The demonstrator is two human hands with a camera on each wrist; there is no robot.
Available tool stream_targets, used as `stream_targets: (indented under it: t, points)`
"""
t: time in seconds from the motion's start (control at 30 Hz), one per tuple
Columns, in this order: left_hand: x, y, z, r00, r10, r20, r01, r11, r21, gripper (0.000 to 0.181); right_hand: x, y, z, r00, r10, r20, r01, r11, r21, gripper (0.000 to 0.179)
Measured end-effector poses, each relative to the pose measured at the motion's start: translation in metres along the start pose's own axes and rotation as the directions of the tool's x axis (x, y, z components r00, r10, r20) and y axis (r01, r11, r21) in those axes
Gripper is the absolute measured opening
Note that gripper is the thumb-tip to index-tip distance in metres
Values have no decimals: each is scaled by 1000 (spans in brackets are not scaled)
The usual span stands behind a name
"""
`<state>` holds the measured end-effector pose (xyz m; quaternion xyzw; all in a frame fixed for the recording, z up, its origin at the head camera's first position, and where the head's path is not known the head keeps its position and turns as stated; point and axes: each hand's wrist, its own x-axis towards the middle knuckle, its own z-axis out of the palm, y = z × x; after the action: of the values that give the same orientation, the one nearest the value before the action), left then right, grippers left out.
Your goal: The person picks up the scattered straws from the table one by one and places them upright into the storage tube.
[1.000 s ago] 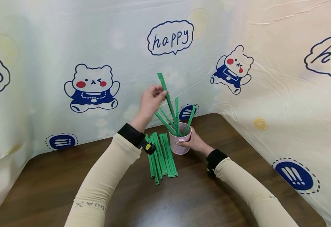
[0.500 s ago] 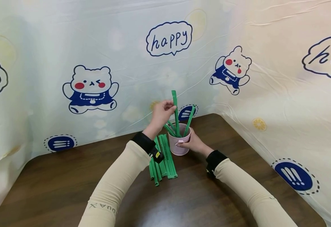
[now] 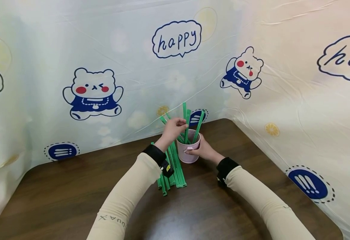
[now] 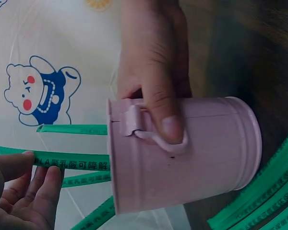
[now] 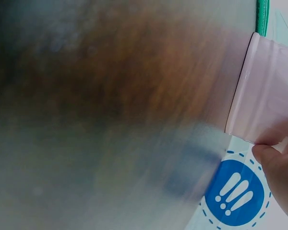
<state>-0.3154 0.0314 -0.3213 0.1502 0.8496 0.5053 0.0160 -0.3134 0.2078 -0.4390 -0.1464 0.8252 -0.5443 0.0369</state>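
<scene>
My left hand (image 3: pixel 174 129) is over the mouth of a small pink bucket (image 3: pixel 188 153). Thumb and fingers pinch a flat green wrapped straw (image 4: pixel 84 161) with dark printing, its lower end inside the bucket. Other green wrapped straws (image 3: pixel 199 125) lean out over the rim. From the right side, my right hand (image 3: pixel 206 150) grips the bucket, thumb across its small side handle (image 4: pixel 163 143). The bucket stands upright on the table. In the right wrist view, only part of the bucket wall (image 5: pixel 269 86) and some of the right hand (image 5: pixel 281 175) show.
A loose row of several green wrapped straws (image 3: pixel 178 171) lies on the brown table (image 3: pixel 73 186), left of the bucket and partly under the left wrist. Behind the table hangs a printed cloth (image 3: pixel 139 83) with bears and lettering.
My left hand has come down and to the right, lowering the pinched straw into the bucket. The right hand keeps its grip on the bucket.
</scene>
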Motion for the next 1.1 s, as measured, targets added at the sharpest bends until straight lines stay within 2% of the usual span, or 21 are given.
stream_targets:
  t: [0.23, 0.4, 0.5, 0.6, 0.67, 0.77, 0.83, 0.9, 1.0, 1.1]
  points:
    - [3, -4, 4, 1000, -11, 6, 11, 1000, 16, 31, 0, 1, 1, 1000, 6, 1, -6, 1000, -5, 96]
    - [1, 1, -7, 1000, 11, -24, -12, 999, -39, 38, -1, 0, 3, 1000, 7, 4, -7, 1000, 4, 97]
    - [-3, 9, -22, 997, 47, -68, -54, 993, -103, 37, 0, 1, 2, 1000, -20, -2, 20, 1000, 16, 97]
    - [-6, 18, -42, 990, 71, -121, -93, 977, -192, 36, 1, 1, 1, 998, -70, -5, 70, 997, 19, 94]
    - [-10, 23, -60, 984, 71, -163, -110, 964, -244, 35, 3, 0, 1, 994, -111, 2, 111, 994, 25, 91]
    - [-15, 26, -87, 975, 45, -216, -106, 954, -281, 35, 4, -2, 0, 993, -118, 0, 117, 993, 22, 90]
    - [-17, 20, -103, 973, 14, -230, -78, 959, -274, 36, 4, -3, 0, 994, -109, -1, 108, 994, 23, 89]
    - [-19, 7, -116, 975, -26, -220, -30, 969, -247, 37, 3, -4, -1, 995, -98, -5, 98, 995, 23, 90]
    - [-23, -24, -128, 976, -104, -189, 67, 978, -197, 41, 3, -3, 0, 995, -102, -4, 102, 994, 31, 88]
    - [-30, -59, -131, 965, -192, -179, 165, 974, -154, 41, 2, -2, 3, 993, -121, 7, 121, 992, 32, 88]
